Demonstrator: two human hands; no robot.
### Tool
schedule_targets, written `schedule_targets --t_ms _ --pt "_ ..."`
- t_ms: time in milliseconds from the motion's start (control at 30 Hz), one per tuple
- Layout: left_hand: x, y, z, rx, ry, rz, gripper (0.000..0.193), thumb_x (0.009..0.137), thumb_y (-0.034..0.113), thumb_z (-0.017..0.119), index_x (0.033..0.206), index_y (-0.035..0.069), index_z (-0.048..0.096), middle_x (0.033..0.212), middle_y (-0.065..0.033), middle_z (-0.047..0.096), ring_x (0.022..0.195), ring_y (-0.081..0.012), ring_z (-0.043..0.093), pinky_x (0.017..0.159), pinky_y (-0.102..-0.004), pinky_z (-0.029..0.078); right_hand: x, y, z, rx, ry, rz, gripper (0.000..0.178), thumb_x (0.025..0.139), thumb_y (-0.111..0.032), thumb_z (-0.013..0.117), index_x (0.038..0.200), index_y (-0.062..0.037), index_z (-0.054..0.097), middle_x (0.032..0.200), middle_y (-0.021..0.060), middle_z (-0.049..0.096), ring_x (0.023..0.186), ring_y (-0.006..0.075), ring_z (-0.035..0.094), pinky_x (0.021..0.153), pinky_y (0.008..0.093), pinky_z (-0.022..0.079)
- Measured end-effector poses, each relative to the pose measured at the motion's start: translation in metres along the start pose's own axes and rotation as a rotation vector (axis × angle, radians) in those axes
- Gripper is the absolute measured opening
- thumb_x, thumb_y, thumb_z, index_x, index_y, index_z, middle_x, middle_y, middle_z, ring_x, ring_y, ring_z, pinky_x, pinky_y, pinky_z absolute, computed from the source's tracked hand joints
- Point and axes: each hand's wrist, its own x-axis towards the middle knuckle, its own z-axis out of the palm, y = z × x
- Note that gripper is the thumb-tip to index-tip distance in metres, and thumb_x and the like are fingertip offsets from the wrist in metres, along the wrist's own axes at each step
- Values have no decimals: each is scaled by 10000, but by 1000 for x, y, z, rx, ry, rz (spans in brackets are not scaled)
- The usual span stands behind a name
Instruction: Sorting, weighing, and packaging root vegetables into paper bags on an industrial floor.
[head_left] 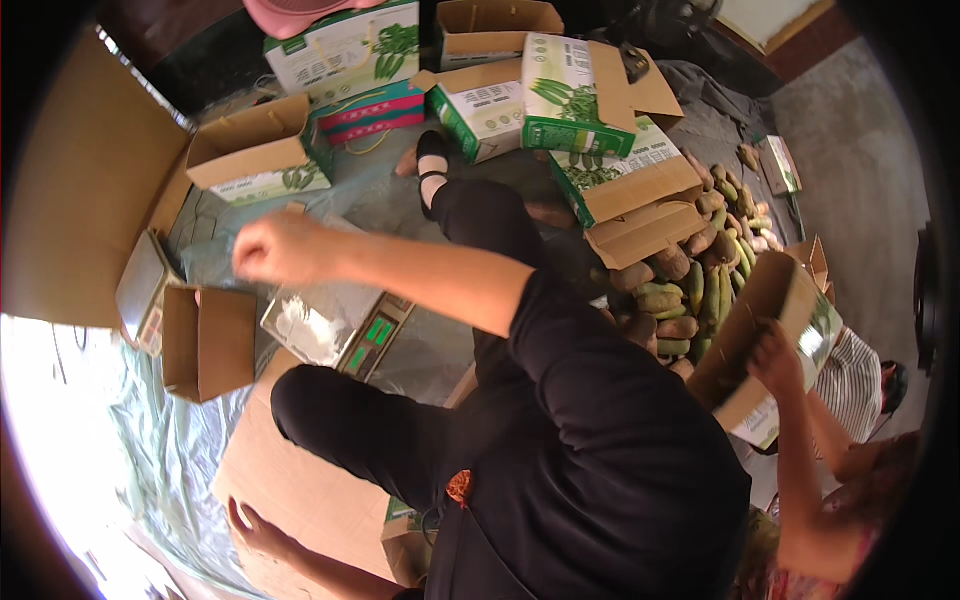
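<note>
My right hand [278, 250] is stretched across to the left, above the digital scale [318, 318] with its lit green display. Its fingers are curled in; whatever they hold, if anything, is hidden. My left hand [262, 532] is low on the left, fingers apart and nothing in it, over a large flat brown cardboard sheet [290, 455]. An open, plain cardboard box [226, 345] stands just left of the scale. Between the scale and my left hand, my bent knee [315, 400] in black trousers covers part of the cardboard.
Several printed green-and-white cartons [345, 50] stand at the back, one topped by a pink plastic stool or basin [295, 12]. A heap of brown and green gourds or tubers [700, 275] lies to the right. There a co-worker's hand [778, 362] holds an open carton [765, 330].
</note>
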Motion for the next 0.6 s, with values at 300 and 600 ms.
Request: schedule_targets --t_ms 300,600 --pt "40 235 134 -383 -548 522 263 867 21 537 1122 3 603 1198 -107 569 1142 -245 517 989 -347 370 -99 97 -229 65 584 433 168 813 -127 621 907 8 655 793 96 663 705 158 642 620 286 514" --pt "10 251 224 -23 -810 646 244 783 48 627 1026 28 638 1041 -142 618 1012 -306 576 900 -374 439 -229 162 -367 -932 992 814 357 757 -189 685 1086 -72 611 1111 198 582 1046 356 548 909 439 443"
